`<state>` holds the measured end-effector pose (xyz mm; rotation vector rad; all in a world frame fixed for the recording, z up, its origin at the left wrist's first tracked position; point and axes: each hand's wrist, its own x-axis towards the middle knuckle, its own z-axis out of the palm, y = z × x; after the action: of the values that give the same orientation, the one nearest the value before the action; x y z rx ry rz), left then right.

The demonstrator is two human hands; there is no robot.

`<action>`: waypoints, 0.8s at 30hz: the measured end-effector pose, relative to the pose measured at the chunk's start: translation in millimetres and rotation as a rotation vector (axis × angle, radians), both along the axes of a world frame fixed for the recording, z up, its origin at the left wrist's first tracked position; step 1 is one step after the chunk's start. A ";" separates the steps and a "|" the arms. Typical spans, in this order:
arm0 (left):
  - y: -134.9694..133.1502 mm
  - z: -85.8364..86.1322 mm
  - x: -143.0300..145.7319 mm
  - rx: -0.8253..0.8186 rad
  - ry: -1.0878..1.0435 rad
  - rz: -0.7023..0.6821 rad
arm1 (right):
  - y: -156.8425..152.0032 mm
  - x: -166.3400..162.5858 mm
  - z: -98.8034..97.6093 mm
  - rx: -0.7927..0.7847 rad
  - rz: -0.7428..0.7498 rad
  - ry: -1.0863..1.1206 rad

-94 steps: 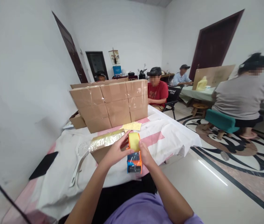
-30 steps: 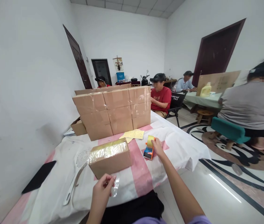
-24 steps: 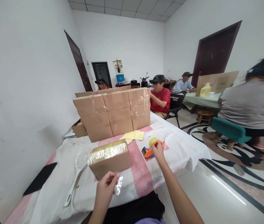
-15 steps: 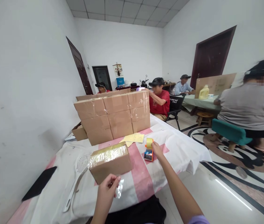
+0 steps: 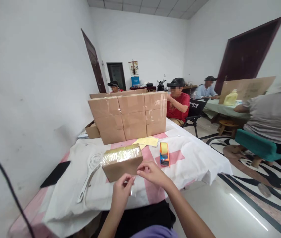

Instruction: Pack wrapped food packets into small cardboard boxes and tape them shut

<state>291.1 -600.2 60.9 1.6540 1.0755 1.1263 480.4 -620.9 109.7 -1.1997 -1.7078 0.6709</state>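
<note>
Between thumb and fingers, my left hand point(image 5: 121, 191) pinches a short strip of clear tape point(image 5: 132, 190). Beside it, my right hand point(image 5: 153, 172) has its thumb and fingertips drawn together close to the strip; whether they touch it is hard to make out. Just beyond both hands lies a closed cardboard box point(image 5: 122, 166), its top covered with shiny tape. An orange tape dispenser point(image 5: 169, 157) with a yellowish roll rests on the cloth to the right, apart from my right hand.
Stacked cardboard boxes point(image 5: 134, 115) form a wall behind. Yellow sheets point(image 5: 148, 141) lie before them. A white slotted skimmer point(image 5: 88, 177) and a black flat object point(image 5: 55, 174) are on the left of the cloth point(image 5: 152, 191). A person in red point(image 5: 182, 107) sits beyond the boxes.
My right hand has let go of the tape dispenser and come left, close to my left hand. The dispenser now stands alone on the cloth. The view has shifted slightly.
</note>
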 end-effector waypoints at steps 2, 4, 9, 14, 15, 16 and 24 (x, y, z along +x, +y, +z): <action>-5.9 6.2 -0.6 0.040 -0.028 0.063 | -1.3 -12.6 7.6 -0.012 0.054 -0.055; -9.7 10.8 -2.9 0.057 -0.060 0.129 | 2.3 -20.0 12.2 0.003 0.082 -0.105; -9.4 12.4 -12.8 0.016 -0.133 0.169 | 11.7 -34.6 18.4 0.040 0.113 -0.211; -3.1 8.3 -28.3 -0.101 -0.088 0.145 | 17.6 -36.7 42.0 0.207 0.111 -0.202; -1.7 7.2 -31.7 -0.122 -0.072 0.145 | 21.1 -34.0 49.5 0.238 0.075 -0.176; -0.3 6.3 -35.0 -0.132 -0.060 0.153 | 25.7 -30.6 57.5 0.257 0.044 -0.153; 17.8 21.3 -49.9 0.351 -0.020 0.412 | 98.3 -15.4 95.4 -0.035 0.182 -0.128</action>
<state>241.2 -582.4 82.2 1.7222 1.2999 1.6736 465.0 -522.5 205.0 -1.1405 -1.9363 0.7497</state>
